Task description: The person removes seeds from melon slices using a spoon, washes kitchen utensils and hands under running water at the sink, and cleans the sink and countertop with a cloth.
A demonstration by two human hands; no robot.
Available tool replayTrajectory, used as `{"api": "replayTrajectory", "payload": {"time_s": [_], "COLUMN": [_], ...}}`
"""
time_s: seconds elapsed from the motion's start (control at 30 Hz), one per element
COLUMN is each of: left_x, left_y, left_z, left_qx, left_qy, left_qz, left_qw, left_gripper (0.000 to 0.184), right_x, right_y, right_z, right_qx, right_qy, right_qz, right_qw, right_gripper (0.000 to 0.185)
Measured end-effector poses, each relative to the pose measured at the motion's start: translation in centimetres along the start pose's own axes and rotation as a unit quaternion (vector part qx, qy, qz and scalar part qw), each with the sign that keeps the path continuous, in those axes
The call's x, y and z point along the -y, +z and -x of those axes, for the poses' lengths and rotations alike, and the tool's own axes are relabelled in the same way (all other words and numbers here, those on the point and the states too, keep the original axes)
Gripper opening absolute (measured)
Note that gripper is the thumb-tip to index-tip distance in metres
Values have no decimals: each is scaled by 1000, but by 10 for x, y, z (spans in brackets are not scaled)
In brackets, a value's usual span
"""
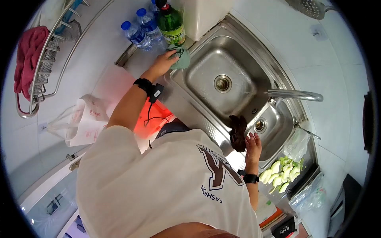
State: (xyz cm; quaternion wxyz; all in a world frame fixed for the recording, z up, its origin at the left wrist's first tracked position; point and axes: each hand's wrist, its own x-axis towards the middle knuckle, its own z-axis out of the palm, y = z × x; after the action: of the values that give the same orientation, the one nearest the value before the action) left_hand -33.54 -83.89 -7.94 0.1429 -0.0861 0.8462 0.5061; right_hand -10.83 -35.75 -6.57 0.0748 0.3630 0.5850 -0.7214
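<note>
My left hand (163, 63) is closed on a green cloth (181, 58), which lies against the counter beside the upper left corner of the large sink basin (206, 51). A green bottle (171, 25) with a yellow-green label stands just beyond that hand. My right hand (253, 146) is at the near edge of the small basin (274, 135), fingers stretched out and apart. Right beside its fingertips, a dark brown crumpled cloth (238, 134) hangs over the sink's front rim near the divider. I cannot tell whether the fingers touch it.
Several water bottles (137, 35) stand behind the left hand. The faucet (295, 95) reaches over the divider. Cut pale green vegetable pieces (282, 173) lie right of the small basin, near a clear plastic bag (297, 146). A wire rack (47, 59) holds a red cloth (29, 61).
</note>
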Motion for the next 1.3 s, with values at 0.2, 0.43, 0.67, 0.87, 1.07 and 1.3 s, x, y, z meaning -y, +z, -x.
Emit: {"api": "replayTrajectory", "payload": {"time_s": [0.2, 0.43, 0.67, 0.87, 1.07, 1.3], "left_x": [27, 32, 56, 47, 52, 47], "left_y": [46, 6, 1, -6, -5, -7], "left_z": [-14, 40, 33, 38, 39, 38], "left_qx": [-124, -136, -188, -188, -215, -157], "left_qy": [126, 126, 53, 76, 110, 77], "left_qz": [-361, -410, -439, -435, -397, -416], "left_qw": [916, 893, 877, 877, 886, 892], "left_gripper": [48, 48, 55, 54, 53, 57], "right_x": [66, 122, 192, 195, 166, 152], "right_y": [61, 183, 345, 464, 519, 471], "right_z": [-3, -6, 9, -21, -46, -31], "right_qx": [48, 241, 422, 321, 264, 174], "right_qy": [-54, -109, -260, -393, -473, -540], "right_qz": [118, 161, 240, 266, 361, 351], "right_qw": [990, 951, 835, 820, 759, 745], "right_gripper": [40, 36, 39, 59, 56, 36]}}
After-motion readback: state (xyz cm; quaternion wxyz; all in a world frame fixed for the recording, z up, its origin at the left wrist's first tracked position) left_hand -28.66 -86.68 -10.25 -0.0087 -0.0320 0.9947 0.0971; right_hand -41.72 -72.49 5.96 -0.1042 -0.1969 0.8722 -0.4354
